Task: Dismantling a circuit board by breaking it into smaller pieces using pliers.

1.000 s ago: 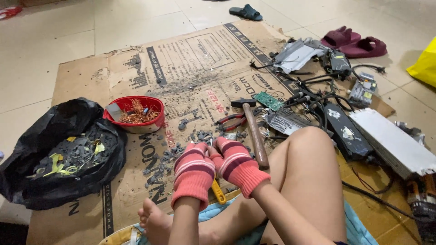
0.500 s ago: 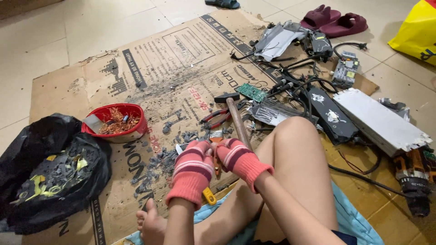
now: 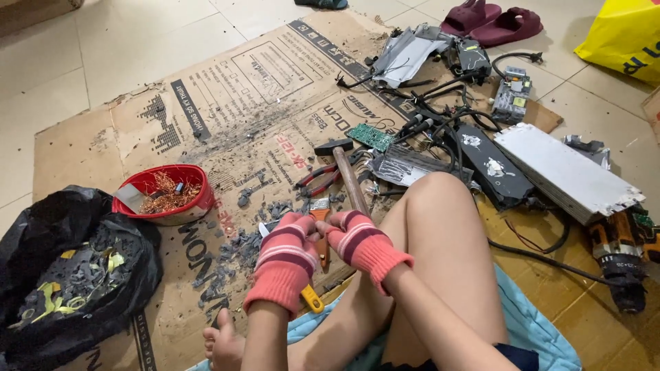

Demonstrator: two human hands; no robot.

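Note:
Both my hands wear pink striped gloves and meet low in the middle, over a cardboard sheet [image 3: 227,89]. My left hand [image 3: 285,257] is shut on a yellow-handled knife [image 3: 311,297]. Its yellow handle end shows below the glove and a pale blade tip above it. My right hand [image 3: 361,242] presses against the left, closed on a small orange piece [image 3: 322,247] with a coppery top. What that piece is I cannot tell. Grey scraps [image 3: 240,244] lie just left of the hands. My bare knee rises right of them.
A wooden-handled hammer [image 3: 347,175] and red pliers [image 3: 317,180] lie just beyond the hands. At the left are a red bowl [image 3: 199,199] of copper wire and a black bag [image 3: 41,220] of scraps. At the right are a circuit board [image 3: 371,136], cables, a white metal panel [image 3: 560,172] and a drill [image 3: 619,257].
The view has shifted, so the floor items sit lower and further left. My hands stay pressed together, and the orange piece between them now shows more.

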